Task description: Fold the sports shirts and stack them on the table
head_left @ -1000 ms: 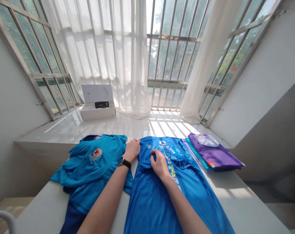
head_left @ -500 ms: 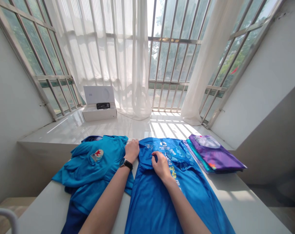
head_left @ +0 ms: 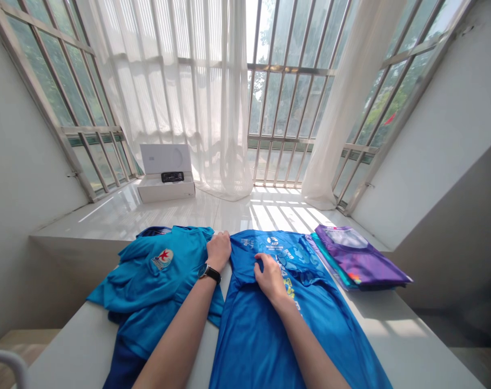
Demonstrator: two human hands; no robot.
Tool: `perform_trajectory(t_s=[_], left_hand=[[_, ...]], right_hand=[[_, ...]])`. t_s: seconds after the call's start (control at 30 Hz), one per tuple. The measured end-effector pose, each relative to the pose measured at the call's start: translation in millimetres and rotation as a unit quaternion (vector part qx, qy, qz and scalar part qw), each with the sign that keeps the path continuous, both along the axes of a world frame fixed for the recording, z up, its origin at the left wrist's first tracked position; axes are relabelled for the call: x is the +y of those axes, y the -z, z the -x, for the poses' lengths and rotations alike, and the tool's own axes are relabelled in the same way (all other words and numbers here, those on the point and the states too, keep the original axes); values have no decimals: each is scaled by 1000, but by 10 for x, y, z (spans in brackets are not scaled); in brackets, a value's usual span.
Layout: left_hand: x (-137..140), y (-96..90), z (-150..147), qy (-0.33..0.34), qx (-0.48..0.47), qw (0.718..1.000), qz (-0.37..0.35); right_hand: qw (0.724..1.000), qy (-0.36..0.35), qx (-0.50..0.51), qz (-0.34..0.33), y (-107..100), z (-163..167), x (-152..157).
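Head view: a printed blue shirt point(head_left: 253, 340) lies on the counter point(head_left: 391, 346), the right grip point(head_left: 260, 266) half-curled over it and the left grip point(head_left: 227, 239) curled at its far left corner; whether either pinches cloth, I cannot tell. Beyond stands an open white box point(head_left: 166, 192).

Bright daylight through the window point(head_left: 283, 100) at 12 o'clock stripes the sill point(head_left: 229, 213) with glare; 4 o'clock lies dim, edges stretched.
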State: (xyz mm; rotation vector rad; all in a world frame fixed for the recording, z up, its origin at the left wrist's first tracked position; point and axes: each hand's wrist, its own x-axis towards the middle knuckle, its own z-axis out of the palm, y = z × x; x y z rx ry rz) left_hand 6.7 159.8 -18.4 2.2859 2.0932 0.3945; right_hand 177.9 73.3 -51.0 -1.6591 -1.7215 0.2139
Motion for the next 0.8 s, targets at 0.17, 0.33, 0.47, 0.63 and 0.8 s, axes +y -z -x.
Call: perform_trajectory(t_s=[0.17,0.33,0.47,0.63,0.8], left_hand=[[6,16,2,-2,-5,1000,-3],[7,4,3,-3,-5,1000,-4],[1,-31,10,11,-2,1000,-1],[-28,-156,-8,33,2,999,-14],[-217,-528,-131,70,13,996,-53]], right_hand=[[1000,10,-25,13,-18,7,-21],[999,16,-26,38,-55,10,-35],[998,14,-27,61,-58,4,-26],[999,8,-20,46,-8,-14,15],[999,11,-15,44,-17,-14,17]])
